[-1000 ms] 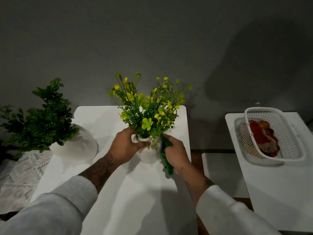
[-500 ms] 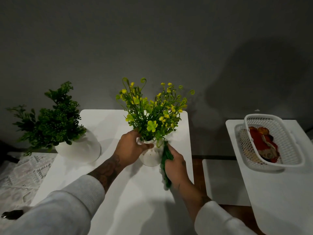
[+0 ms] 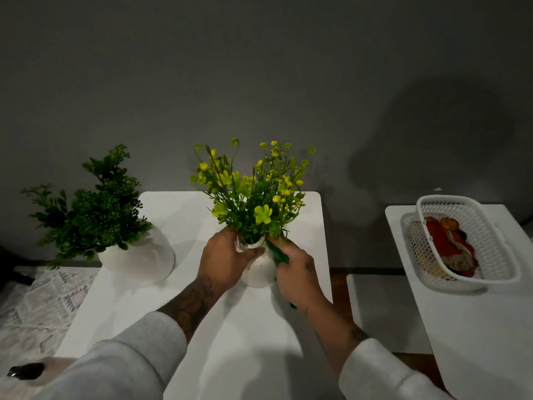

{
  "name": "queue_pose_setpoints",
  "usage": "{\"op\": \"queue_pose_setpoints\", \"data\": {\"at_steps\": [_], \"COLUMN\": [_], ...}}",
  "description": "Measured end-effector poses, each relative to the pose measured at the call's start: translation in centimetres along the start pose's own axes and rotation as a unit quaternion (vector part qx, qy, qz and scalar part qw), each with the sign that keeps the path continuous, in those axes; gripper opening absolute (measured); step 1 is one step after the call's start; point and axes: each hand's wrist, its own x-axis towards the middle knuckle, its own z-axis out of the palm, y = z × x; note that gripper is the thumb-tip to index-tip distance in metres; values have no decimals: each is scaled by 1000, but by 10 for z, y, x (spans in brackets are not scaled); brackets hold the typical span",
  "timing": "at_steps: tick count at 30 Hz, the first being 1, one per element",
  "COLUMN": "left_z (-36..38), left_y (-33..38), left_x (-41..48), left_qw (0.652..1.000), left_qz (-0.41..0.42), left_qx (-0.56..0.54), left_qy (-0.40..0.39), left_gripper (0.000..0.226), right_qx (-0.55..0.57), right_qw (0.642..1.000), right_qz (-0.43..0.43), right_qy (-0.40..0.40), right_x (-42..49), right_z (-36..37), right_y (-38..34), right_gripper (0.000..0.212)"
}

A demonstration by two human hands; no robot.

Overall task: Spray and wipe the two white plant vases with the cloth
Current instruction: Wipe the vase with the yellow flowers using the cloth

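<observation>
A small white vase [image 3: 259,271] with yellow-green flowers stands in the middle of the white table [image 3: 248,336]. My left hand [image 3: 223,259] grips its neck and left side, thumb across the rim. Pressed against the vase's right side is a dark green cloth [image 3: 277,254], which my right hand [image 3: 297,272] holds. A second, larger white vase [image 3: 141,259] with dark green foliage stands at the table's left edge, untouched. No spray bottle is in view.
A white mesh basket [image 3: 490,249] with red and orange cloths sits on a separate white surface [image 3: 476,336] to the right. A patterned fabric [image 3: 37,307] lies left of the table. A small dark object [image 3: 26,370] rests at the lower left.
My right hand has slid the green cloth up the vase's right side toward the neck. The left hand keeps its grip on the vase.
</observation>
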Motion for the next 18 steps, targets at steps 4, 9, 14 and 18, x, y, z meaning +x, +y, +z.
{"op": "queue_pose_setpoints", "data": {"at_steps": [4,9,14,18], "left_z": [2,3,-9,-8], "left_y": [1,-3,-16,-14], "left_x": [-5,-9,-2,2], "left_qw": [1000,999,999,999], "left_qz": [-2,-7,-12,-4], "left_qx": [6,20,23,22], "left_qy": [25,31,-43,-49], "left_gripper": [41,48,55,50], "right_qx": [-56,-25,24,-42], "right_qw": [995,997,999,998], "right_qz": [-86,-75,16,-20], "right_qy": [12,17,-22,-31], "right_x": [-13,-17,4,7], "right_z": [6,7,-1,-2], "right_y": [5,6,-14,-15], "right_gripper": [68,70,61,61]}}
